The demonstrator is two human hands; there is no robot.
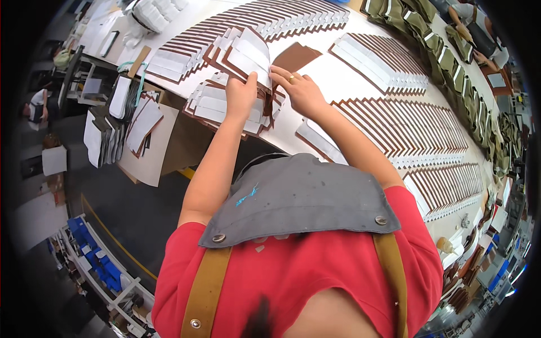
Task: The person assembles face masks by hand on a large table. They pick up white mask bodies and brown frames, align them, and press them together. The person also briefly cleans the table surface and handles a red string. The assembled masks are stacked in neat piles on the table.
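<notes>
My left hand (pixel 240 93) grips a fanned stack of brown pieces with white backing (pixel 243 53), thumb on top, over the white table (pixel 332 76). My right hand (pixel 298 87), with a ring on one finger, pinches the edge of the top white-backed piece of that same stack. A single brown piece (pixel 296 56) lies flat just beyond my right fingers. More of these pieces lie piled under my left hand (pixel 211 107).
Long overlapping rows of brown and white pieces (pixel 411 129) cover the table to the right and at the back (pixel 270 19). Olive-green pieces (pixel 451 62) run along the far right edge. A cardboard box with white sheets (pixel 141 127) stands left. Another person (pixel 479 31) works at top right.
</notes>
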